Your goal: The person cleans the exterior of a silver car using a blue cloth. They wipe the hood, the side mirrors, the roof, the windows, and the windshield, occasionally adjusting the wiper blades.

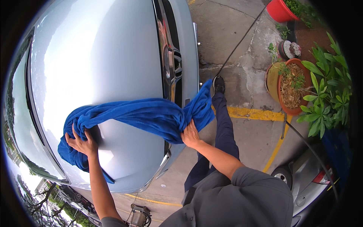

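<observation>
A large blue cloth (147, 115), which looks like a towel, lies bunched and stretched across the silver-blue hood of a car (127, 56). At the windshield end, my left hand (82, 143) grips the bunched part, its fingers bent and pressed into the folds. My right hand (190, 134) holds the other end by the front edge of the hood, near the grille (170, 62). Beyond that hand a loose corner of the cloth hangs past the bumper. Folds of cloth hide some of the fingertips of both hands.
Potted plants, among them an oval terracotta planter (293, 88) and a red pot (280, 10), stand at the right. A dark hose (241, 39) crosses the concrete near my shoe (219, 84). Another silver car (303, 181) is at lower right. A metal device (139, 215) sits at the bottom.
</observation>
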Demonstrator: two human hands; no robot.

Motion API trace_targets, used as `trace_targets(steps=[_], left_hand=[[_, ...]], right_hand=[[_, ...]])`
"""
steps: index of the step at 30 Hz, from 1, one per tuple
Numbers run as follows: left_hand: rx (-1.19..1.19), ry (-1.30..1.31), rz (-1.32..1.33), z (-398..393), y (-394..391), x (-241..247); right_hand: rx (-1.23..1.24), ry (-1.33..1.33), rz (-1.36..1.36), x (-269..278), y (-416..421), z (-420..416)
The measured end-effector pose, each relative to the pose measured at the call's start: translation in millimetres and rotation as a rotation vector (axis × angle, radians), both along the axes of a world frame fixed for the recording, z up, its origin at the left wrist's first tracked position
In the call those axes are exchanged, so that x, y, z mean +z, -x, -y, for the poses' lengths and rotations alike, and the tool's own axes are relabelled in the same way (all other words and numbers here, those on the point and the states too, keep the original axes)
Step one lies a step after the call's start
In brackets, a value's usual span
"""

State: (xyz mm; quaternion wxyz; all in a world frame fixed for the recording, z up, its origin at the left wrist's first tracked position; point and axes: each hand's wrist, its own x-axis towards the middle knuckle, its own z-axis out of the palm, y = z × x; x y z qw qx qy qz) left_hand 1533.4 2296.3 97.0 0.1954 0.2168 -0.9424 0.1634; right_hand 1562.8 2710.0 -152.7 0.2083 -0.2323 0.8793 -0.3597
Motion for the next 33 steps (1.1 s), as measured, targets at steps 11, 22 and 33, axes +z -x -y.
trace_targets(steps=[11, 22, 33], left_hand=[[-0.042, 0.016, 0.02, 8, 3, 3], [-0.012, -0.013, 0.033, -2, 14, 7], [0.065, -0.104, -0.018, -19, 32, 21]], right_hand=[[-0.205, 0.051, -0.213, -40, 274, 0], [-0.11, 0.076, -0.264, -31, 293, -9], [-0.356, 0.572, 0.13, -46, 457, 64]])
